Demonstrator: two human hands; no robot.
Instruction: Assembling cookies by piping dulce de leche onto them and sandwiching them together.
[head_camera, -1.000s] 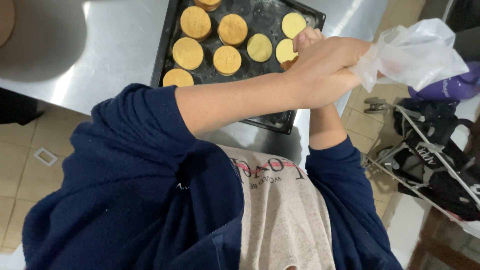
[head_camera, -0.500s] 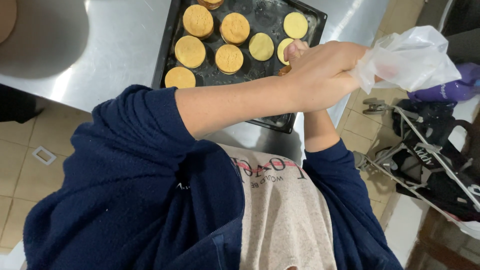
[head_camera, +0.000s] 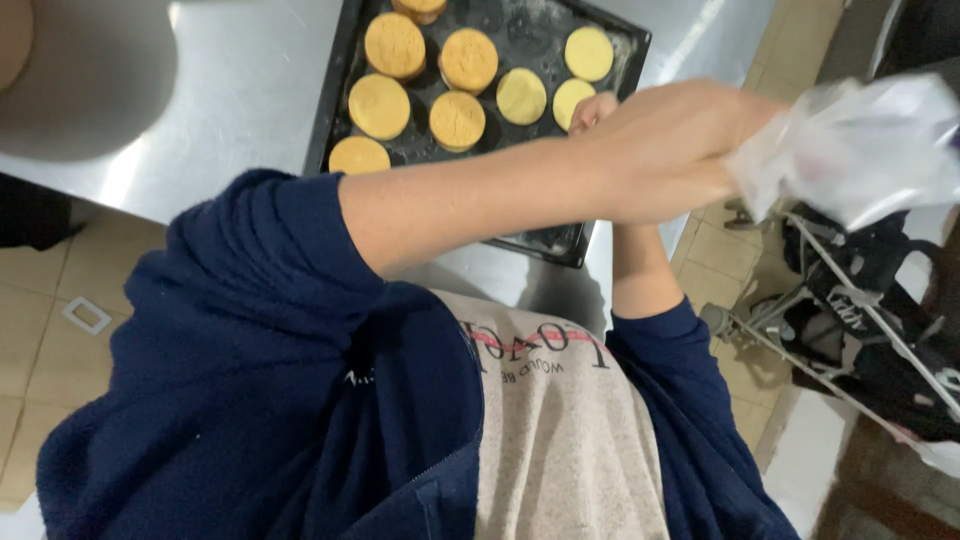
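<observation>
We see the clear bag (head_camera: 860, 140) at upper right, off the counter's edge, gripped at its neck by our left hand (head_camera: 670, 150). Our right hand (head_camera: 592, 108) is mostly hidden; its grip we cannot tell. Beyond lies a black tray (head_camera: 545, 238) of biscuits (head_camera: 458, 120) on the steel counter (head_camera: 240, 90); tan floor tiles (head_camera: 40, 330) below.

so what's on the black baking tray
Round golden biscuits lie flat in rows on the dark baking tray, some paler yellow. The left hand, gripping a clear plastic bag, and its forearm cover the tray's right part.
</observation>
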